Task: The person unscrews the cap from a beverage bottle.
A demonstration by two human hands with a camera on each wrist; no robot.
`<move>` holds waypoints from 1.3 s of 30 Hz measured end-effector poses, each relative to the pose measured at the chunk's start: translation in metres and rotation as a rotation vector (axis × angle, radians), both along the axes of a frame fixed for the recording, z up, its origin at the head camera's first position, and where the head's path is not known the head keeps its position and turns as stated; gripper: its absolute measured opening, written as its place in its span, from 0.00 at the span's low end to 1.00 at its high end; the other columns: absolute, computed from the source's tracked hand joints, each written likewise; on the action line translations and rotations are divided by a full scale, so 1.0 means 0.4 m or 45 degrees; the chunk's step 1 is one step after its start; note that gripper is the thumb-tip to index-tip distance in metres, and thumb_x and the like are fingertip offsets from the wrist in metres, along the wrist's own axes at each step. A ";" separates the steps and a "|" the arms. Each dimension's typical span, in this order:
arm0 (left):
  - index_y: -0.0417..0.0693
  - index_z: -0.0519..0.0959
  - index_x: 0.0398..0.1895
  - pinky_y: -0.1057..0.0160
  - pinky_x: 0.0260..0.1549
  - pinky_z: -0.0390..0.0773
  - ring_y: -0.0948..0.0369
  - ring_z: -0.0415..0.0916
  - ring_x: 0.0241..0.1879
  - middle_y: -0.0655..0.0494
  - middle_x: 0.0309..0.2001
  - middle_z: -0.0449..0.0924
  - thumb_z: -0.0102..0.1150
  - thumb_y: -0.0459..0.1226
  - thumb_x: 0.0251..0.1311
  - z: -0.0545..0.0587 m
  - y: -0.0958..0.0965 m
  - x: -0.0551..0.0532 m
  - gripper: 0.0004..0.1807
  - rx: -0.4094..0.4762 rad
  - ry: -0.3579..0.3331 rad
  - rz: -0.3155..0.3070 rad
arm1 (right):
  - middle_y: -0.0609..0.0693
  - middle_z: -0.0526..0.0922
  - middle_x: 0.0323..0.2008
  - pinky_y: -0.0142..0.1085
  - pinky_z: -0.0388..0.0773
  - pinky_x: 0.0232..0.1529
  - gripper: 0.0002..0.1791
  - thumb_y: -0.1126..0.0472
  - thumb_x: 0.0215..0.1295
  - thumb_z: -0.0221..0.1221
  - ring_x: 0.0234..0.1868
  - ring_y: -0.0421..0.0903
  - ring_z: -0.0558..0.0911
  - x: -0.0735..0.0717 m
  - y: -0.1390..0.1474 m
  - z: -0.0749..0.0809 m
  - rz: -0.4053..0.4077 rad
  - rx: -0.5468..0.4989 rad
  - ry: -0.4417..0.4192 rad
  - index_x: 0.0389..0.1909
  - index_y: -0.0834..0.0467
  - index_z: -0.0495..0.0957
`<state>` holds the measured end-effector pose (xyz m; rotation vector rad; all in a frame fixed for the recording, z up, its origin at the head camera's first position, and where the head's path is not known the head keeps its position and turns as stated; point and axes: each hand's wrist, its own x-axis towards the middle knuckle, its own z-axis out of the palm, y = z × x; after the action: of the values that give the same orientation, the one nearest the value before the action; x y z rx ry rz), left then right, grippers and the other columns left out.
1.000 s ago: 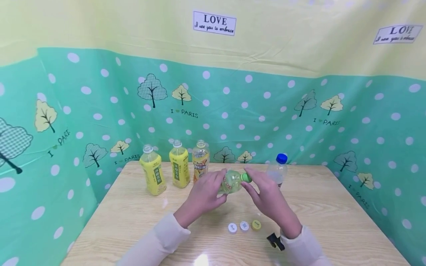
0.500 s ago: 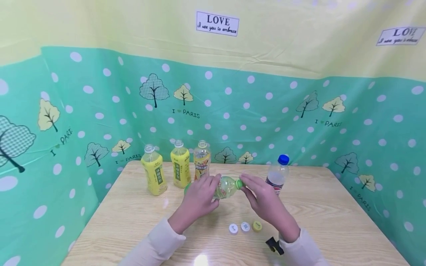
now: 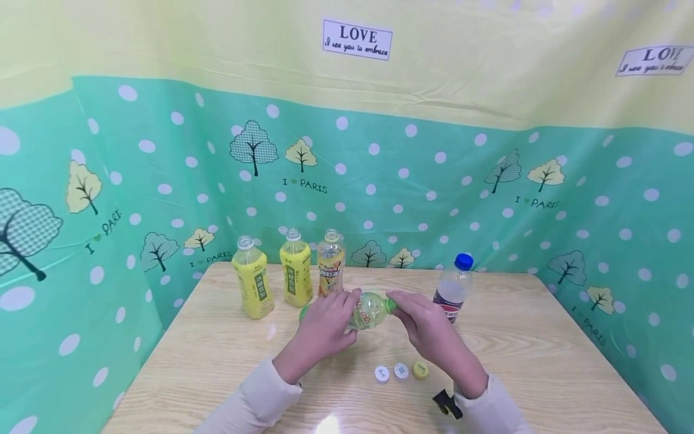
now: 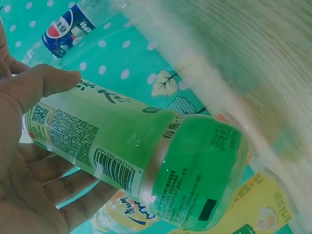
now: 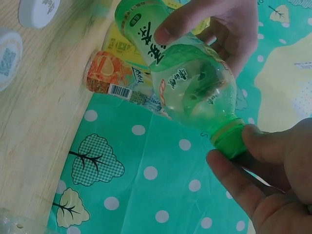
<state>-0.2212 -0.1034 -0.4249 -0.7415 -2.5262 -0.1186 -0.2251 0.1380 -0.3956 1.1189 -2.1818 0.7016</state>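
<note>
L hand [image 3: 326, 321] curled, R hand [image 3: 431, 327] pinching, nr each other.

Bottles number five: one green bottle [image 3: 370, 311], two yellow-labelled bottles [image 3: 252, 286] to its left, one orange-labelled bottle [image 3: 330, 271] behind it and one blue-labelled bottle [image 3: 451, 290] to its right. Caps also number five: one green cap [image 3: 391, 305] at the green bottle's neck, one blue cap [image 3: 463, 261] right of it, and two white caps [image 3: 382, 374] and one yellow cap [image 3: 420, 371] in front of it on one counter [image 3: 217, 361]. Two hands, one left hand [image 3: 328, 320] and one right hand [image 3: 431, 325], touch the green bottle.
</note>
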 end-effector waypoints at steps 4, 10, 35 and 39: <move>0.41 0.72 0.67 0.56 0.46 0.84 0.53 0.82 0.50 0.49 0.53 0.83 0.75 0.48 0.48 0.003 -0.001 0.002 0.42 -0.007 -0.025 -0.002 | 0.61 0.87 0.48 0.42 0.86 0.48 0.18 0.76 0.57 0.69 0.49 0.56 0.87 0.003 0.000 0.001 -0.008 0.001 -0.015 0.49 0.66 0.85; 0.40 0.72 0.67 0.55 0.48 0.84 0.52 0.81 0.51 0.49 0.53 0.83 0.74 0.47 0.48 0.005 -0.004 0.002 0.42 -0.006 -0.058 -0.017 | 0.62 0.87 0.48 0.42 0.86 0.49 0.17 0.76 0.56 0.70 0.50 0.56 0.87 0.005 0.000 0.001 0.004 0.000 -0.026 0.48 0.67 0.85; 0.40 0.71 0.68 0.54 0.50 0.84 0.52 0.81 0.52 0.48 0.54 0.83 0.73 0.47 0.47 0.024 -0.045 -0.013 0.43 0.032 -0.232 -0.139 | 0.61 0.86 0.49 0.39 0.84 0.51 0.22 0.78 0.49 0.70 0.49 0.56 0.86 0.016 -0.020 -0.001 0.114 0.017 0.236 0.48 0.68 0.84; 0.40 0.72 0.67 0.55 0.45 0.84 0.54 0.82 0.48 0.49 0.52 0.84 0.73 0.47 0.46 0.026 -0.044 -0.012 0.43 0.044 -0.181 -0.129 | 0.61 0.85 0.52 0.41 0.84 0.51 0.24 0.76 0.51 0.71 0.52 0.57 0.86 0.014 -0.017 0.004 0.122 -0.008 0.195 0.52 0.67 0.83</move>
<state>-0.2261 -0.1210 -0.4145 -0.8758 -2.6127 -0.2582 -0.2193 0.1313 -0.3942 1.2388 -2.0075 0.6410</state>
